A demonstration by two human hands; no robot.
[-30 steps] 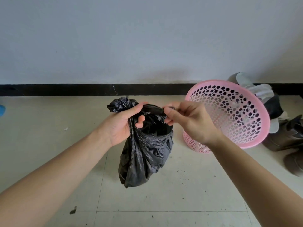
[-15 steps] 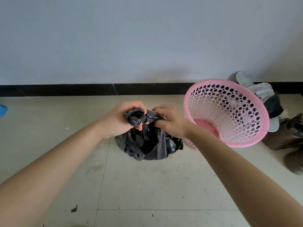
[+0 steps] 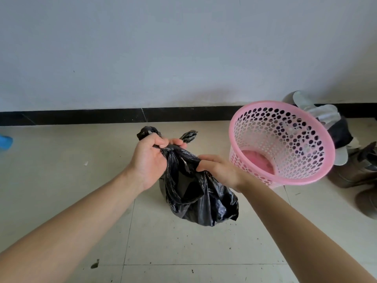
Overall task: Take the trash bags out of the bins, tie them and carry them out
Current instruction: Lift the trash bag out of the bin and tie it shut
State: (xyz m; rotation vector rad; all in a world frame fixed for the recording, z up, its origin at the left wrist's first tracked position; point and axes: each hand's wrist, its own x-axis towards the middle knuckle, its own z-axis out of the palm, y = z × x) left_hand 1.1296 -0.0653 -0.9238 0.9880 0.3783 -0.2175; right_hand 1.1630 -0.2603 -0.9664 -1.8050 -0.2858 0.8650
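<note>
Head view: left hand (image 3: 150,160) fingers clench black bag (image 3: 201,201) neck; right hand (image 3: 219,170) seemingly pinches fold; pink bin (image 3: 281,141) just beside.

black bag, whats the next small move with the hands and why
Probably pull the second pair of corners together. The left hand grips the knot on the black bag, two tails sticking up, but the mouth below gapes open, and the right hand pinches its edge. The pink bin is already empty.

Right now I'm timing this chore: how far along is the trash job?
Done: the black bag is out of the pink bin. In hand: the left hand pinches a knot at the bag's neck while the right hand grips a fold lower down. Left: finishing the tie and carrying it out.
</note>
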